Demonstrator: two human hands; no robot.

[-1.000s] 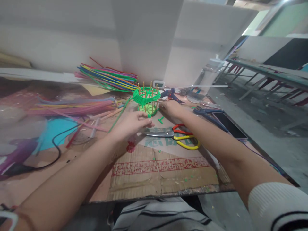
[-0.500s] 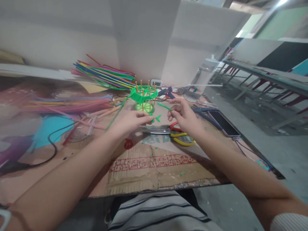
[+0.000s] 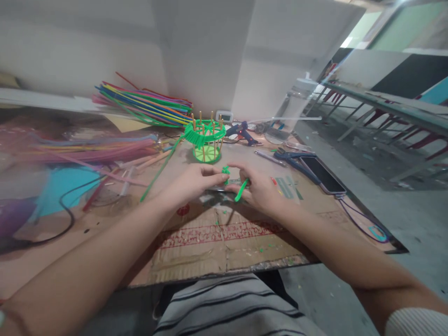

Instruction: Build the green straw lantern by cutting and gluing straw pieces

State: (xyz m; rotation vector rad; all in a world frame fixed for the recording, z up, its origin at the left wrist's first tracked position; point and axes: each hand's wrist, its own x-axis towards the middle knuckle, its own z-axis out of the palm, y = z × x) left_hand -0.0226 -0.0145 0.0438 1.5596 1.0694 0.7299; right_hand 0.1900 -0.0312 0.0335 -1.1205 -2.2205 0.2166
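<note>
My left hand (image 3: 199,182) is closed in a pinch on a small green pipe-cleaner piece (image 3: 226,173), bent or bunched up. Close beside it, my right hand (image 3: 259,189) has its fingers curled around a short green pipe cleaner (image 3: 241,190), whose end points down toward me. Under both hands lie scissors (image 3: 220,189), mostly covered. Just beyond the hands stands a small round frame (image 3: 207,156) with a green base, upright wooden sticks and a green-wrapped ring. From that ring a long green strand (image 3: 161,171) trails to the left.
A bundle of coloured pipe cleaners (image 3: 147,105) lies at the back left, blue paper (image 3: 66,186) nearer. A glue gun (image 3: 243,134) rests behind the frame. To the right are a pen (image 3: 269,157), pliers (image 3: 297,165), a phone (image 3: 322,175) and a clear bottle (image 3: 296,105).
My right hand has moved left and down toward my left hand, turning its pipe cleaner from pointing away to pointing down. The scissors are now largely covered. The view has shifted slightly.
</note>
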